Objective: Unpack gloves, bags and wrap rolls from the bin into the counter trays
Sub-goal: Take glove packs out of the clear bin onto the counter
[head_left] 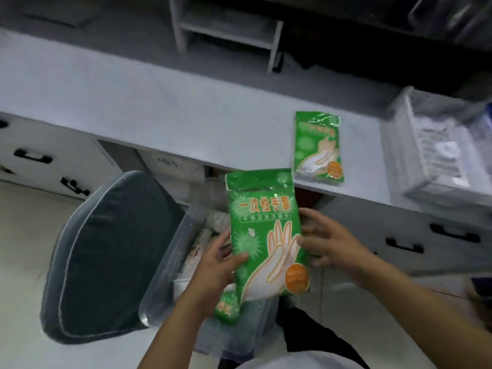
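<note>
- The slick glove packet is being held above the clear bin; a slip back in is judged possible, since only its edges are being pinched.
- It is being gripped by the left hand and the right hand, each grip curled round a side.
- Another packet is lying on the worktop, near the white tray.

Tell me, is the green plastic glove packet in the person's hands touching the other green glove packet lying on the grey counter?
Apart. The head view shows bare counter between the held packet and the lying packet.
</note>
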